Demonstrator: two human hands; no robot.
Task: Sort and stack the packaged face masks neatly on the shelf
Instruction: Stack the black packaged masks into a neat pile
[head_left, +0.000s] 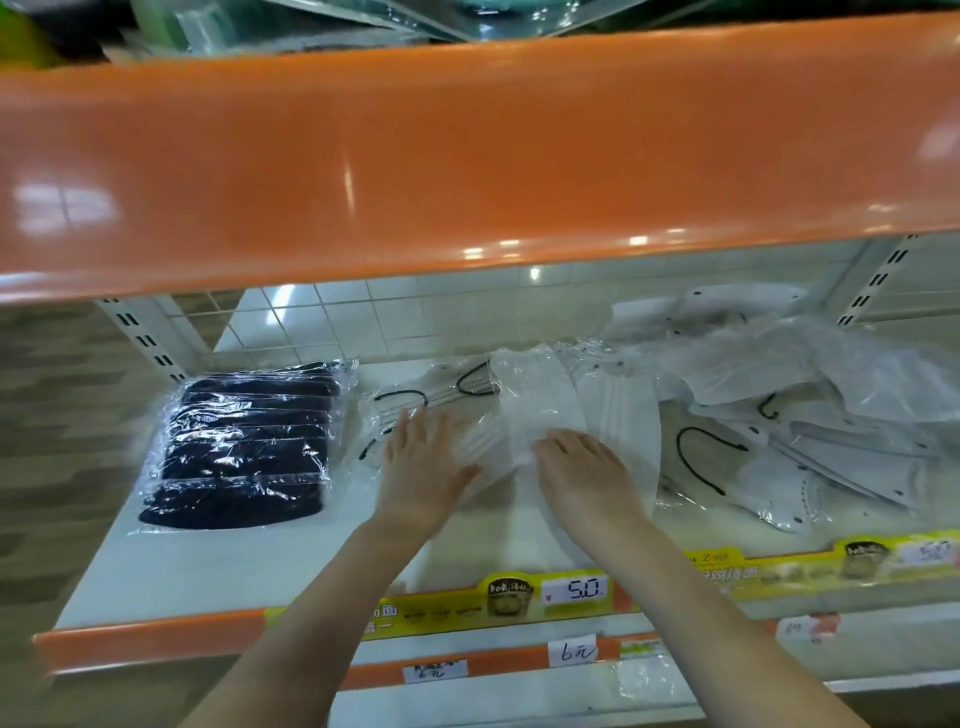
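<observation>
On the white shelf lies a stack of black masks in clear wrap at the left. In the middle sits a pile of white packaged masks. My left hand lies flat, fingers straight, on the pile's left side. My right hand rests on a white pack at the pile's right side, fingers pointing left; its fingertips are blurred. A loose heap of white masks with black ear loops spreads over the right of the shelf.
The orange front of the upper shelf hangs low over the working space. A yellow price strip runs along the shelf's front edge, and further shelves with price tags lie below. A wire grid backs the shelf.
</observation>
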